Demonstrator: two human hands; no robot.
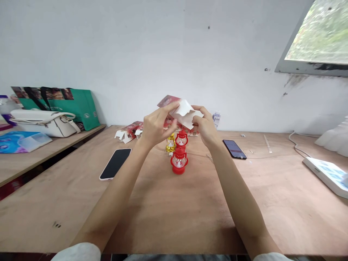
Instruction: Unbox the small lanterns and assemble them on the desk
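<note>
Both hands are raised above the wooden table (174, 210) and pinch a small cardboard box (182, 110), white inside with a red printed outside, partly unfolded. My left hand (155, 127) grips its left side with fingers closed. My right hand (204, 127) grips its right flap. Below the hands stands a red toy lantern (179, 161), with a second red lantern (181, 138) behind it and a gold lantern (170, 144) to the left. More flat red-printed boxes (129, 131) lie behind on the table.
A phone with a white case (115, 164) lies left of the lanterns, a dark phone (234, 149) to the right. A white device (327, 174) and cable sit far right. A side bench holds a white handbag (46, 122) and green bags (78, 105).
</note>
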